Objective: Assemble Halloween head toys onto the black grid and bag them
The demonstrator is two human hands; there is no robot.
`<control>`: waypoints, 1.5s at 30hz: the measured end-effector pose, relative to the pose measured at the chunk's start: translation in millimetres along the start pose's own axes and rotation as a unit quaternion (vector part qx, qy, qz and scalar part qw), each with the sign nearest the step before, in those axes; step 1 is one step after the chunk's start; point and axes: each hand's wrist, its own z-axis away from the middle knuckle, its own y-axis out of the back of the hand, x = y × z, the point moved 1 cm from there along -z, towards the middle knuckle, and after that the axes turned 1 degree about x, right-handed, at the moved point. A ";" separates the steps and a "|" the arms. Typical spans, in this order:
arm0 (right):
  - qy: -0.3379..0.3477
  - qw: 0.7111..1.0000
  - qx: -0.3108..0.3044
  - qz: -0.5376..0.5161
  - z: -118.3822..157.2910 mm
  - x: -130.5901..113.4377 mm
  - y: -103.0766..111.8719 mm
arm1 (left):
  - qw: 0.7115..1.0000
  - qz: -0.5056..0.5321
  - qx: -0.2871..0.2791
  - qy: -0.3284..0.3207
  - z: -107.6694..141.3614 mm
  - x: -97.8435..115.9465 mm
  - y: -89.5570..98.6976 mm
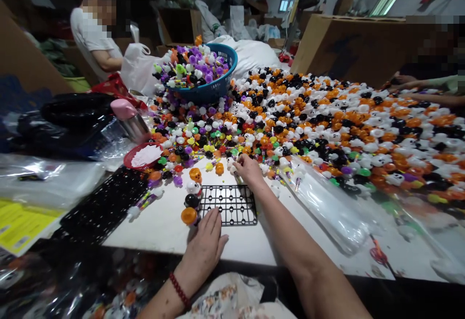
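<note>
On the white tabletop lies a black plastic grid (228, 206) with round holes. My left hand (208, 236) rests flat at its lower left, fingers stretched out over the edge. Along the grid's left side sit an orange pumpkin topper (189, 216), a black topper (192, 201) and a white topper (193, 187), with another pumpkin topper (195, 174) just above. Beyond the grid's far edge, my right hand (250, 169) is closed in a pinch on a small white-topped toy (231, 165). A small orange topper (219, 168) lies close by.
A large heap of toppers (312, 110) spreads over the back and right, below a full blue basket (218, 84). Clear plastic bags (330, 207) lie at right. Stacked black grids (105, 207), a red dish (140, 156) and a pink-lidded flask (131, 120) stand left. Two other people are nearby.
</note>
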 end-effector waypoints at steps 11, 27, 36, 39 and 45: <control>-0.058 0.891 -0.164 -0.420 96.6 -11.8 -31.1 | 0.996 0.017 0.074 0.056 14.6 -5.4 3.7; 0.161 0.929 -0.277 -0.183 133.7 -46.4 -33.5 | 0.990 0.006 0.101 0.093 34.5 -15.1 4.2; 0.244 0.938 -0.239 -0.060 143.4 -43.8 -48.1 | 0.990 0.025 0.115 0.073 36.6 -16.1 6.6; 0.255 0.938 -0.234 -0.035 147.5 -44.2 -51.8 | 0.989 0.029 0.126 0.068 36.9 -17.3 6.2; 0.226 0.935 -0.261 -0.081 131.7 -41.0 -39.3 | 0.988 0.019 0.143 0.051 40.8 -23.6 -2.9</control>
